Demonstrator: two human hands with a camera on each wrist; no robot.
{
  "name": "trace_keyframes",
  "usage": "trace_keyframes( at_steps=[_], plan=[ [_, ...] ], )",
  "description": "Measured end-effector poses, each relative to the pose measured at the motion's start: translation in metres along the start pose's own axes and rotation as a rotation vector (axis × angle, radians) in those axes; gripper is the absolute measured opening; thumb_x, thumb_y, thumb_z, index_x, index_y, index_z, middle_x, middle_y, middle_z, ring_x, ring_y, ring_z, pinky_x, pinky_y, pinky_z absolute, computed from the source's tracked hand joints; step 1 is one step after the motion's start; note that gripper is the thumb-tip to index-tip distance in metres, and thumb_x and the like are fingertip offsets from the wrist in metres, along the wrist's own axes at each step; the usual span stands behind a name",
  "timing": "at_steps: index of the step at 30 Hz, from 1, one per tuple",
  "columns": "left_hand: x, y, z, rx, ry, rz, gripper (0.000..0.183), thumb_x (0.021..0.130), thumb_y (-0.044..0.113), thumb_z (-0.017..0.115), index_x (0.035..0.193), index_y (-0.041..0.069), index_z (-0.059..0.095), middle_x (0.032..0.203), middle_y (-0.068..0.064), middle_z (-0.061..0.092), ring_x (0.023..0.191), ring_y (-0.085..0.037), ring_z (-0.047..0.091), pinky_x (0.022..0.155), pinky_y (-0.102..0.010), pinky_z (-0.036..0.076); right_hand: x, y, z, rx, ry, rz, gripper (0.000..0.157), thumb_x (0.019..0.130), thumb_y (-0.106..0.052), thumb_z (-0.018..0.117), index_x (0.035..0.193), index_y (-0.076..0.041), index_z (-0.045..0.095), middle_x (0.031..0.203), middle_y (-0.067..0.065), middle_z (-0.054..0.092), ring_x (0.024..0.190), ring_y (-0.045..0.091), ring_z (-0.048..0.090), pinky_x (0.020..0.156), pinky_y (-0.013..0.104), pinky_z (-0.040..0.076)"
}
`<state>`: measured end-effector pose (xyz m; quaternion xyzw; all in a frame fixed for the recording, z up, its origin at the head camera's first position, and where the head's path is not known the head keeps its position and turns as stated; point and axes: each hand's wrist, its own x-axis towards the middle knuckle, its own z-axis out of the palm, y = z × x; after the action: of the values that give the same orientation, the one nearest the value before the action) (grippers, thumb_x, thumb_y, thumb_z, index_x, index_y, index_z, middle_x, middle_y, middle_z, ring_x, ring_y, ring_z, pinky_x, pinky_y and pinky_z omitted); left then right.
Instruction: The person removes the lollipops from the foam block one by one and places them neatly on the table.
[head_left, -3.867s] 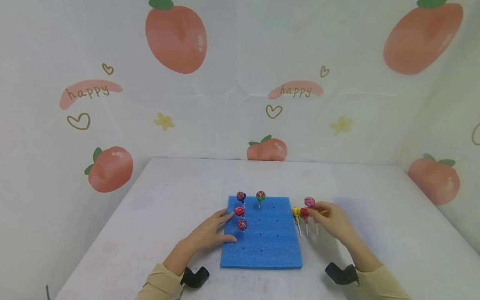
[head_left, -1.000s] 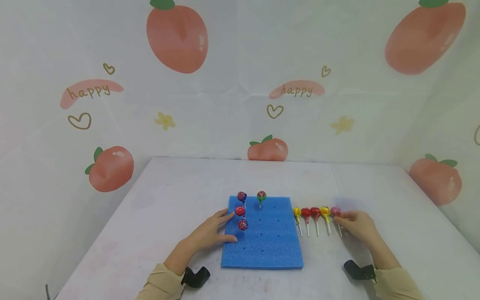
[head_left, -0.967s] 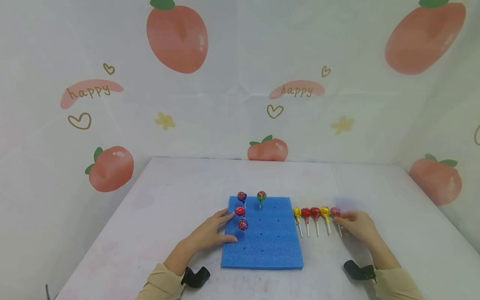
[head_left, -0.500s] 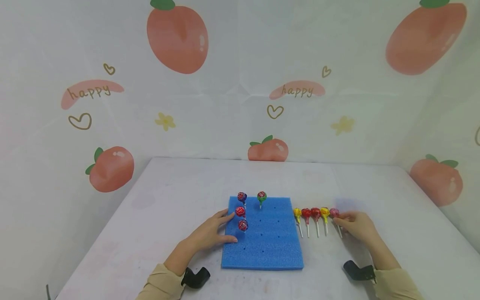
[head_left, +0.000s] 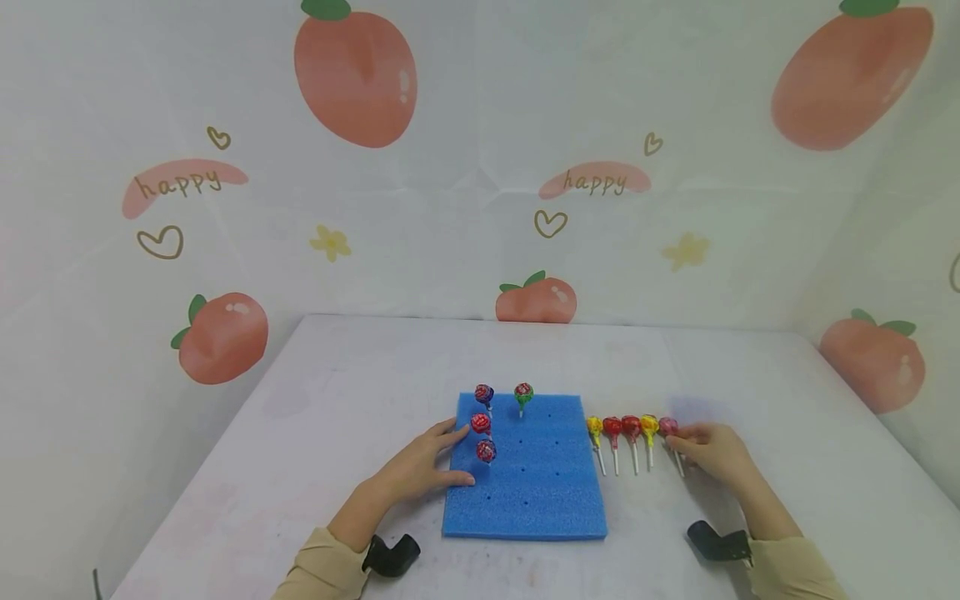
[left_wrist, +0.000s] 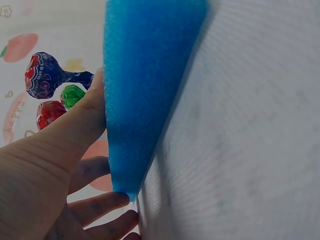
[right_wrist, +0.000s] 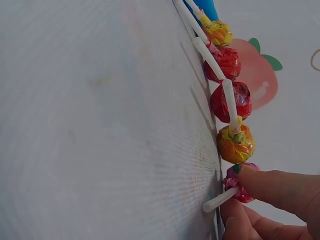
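Observation:
A blue foam board (head_left: 540, 492) with small holes lies on the table. Several wrapped lollipops stand upright in it: a dark blue one (head_left: 484, 394), a green-and-red one (head_left: 523, 392) and two red ones, one of them the nearest lollipop (head_left: 486, 451). My left hand (head_left: 416, 467) rests at the board's left edge, thumb and fingers spread; the left wrist view shows fingertips (left_wrist: 117, 199) touching its side. To the board's right, a row of lollipops lies on the table. My right hand (head_left: 712, 450) pinches the pink lollipop (right_wrist: 242, 182) at the row's right end.
In the row lie a yellow lollipop (head_left: 595, 427) beside the board, two red lollipops, one being the middle lollipop (head_left: 632, 427), and another yellow lollipop (head_left: 649, 429) beside the pink one. A white patterned backdrop (head_left: 450, 208) rises behind the white table (head_left: 360, 358).
Earlier, my right hand held the pink lollipop above the row; it has since moved right and set it down at the end. Lately the right-hand yellow and pink lollipops shifted slightly left.

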<state>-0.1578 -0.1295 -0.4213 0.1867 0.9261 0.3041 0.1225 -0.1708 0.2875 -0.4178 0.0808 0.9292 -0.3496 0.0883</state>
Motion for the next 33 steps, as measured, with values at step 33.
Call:
trace_keyframes(
  at_steps=[33],
  plan=[
    [0.001,0.000,0.000,-0.003,-0.001,-0.004,0.078,0.078,0.044,0.071,0.142,0.011,0.040,0.151,-0.019,0.030,0.138,-0.042,0.029,0.109,-0.058,0.030,-0.005,-0.038,-0.002,-0.051,0.097,-0.127,0.042,0.089,-0.032,0.061,0.109,0.005,0.063,0.104,0.025,0.065,0.089,0.031,0.061,0.066,0.030,0.052]
  ],
)
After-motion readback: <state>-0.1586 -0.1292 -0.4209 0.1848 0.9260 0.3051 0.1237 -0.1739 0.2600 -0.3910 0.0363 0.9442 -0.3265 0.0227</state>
